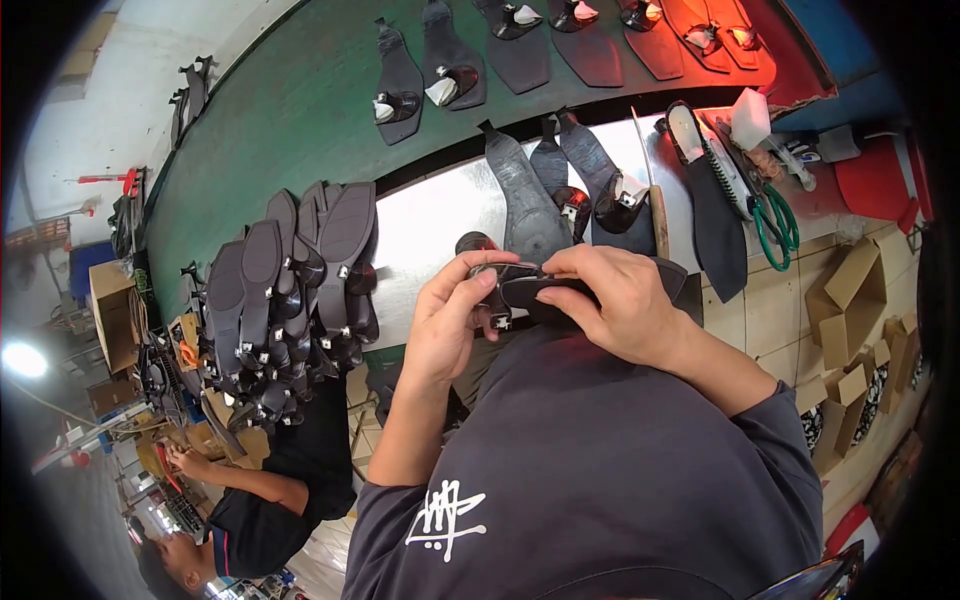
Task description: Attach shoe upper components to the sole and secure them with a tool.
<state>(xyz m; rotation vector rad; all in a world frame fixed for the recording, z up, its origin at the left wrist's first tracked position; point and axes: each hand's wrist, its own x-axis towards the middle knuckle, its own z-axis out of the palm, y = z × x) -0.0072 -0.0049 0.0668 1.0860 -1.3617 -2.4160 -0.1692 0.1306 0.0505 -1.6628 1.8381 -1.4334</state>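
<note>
Close in front of my body, a black sandal (520, 290) is held between my two hands. My left hand (440, 325) has its fingers closed around the front strap part, where a small white tag hangs. With thumb and fingers, my right hand (635, 305) pinches the edge of the dark sole. Just beyond the hands, on the metal worktop (455, 215), lies a dark sole (527, 200), and beside it a sandal with a clear dark strap and white stuffing (622, 205). Part of the held sandal is hidden behind my fingers.
Left is a heap of dark sandals (262, 260). On the green belt (270, 110) stands a row of sandals (400, 80). A wooden-handled knife (659, 220) and green-handled scissors (782, 225) lie right. Cartons (850, 295) stand on the floor. A co-worker (270, 490) works lower left.
</note>
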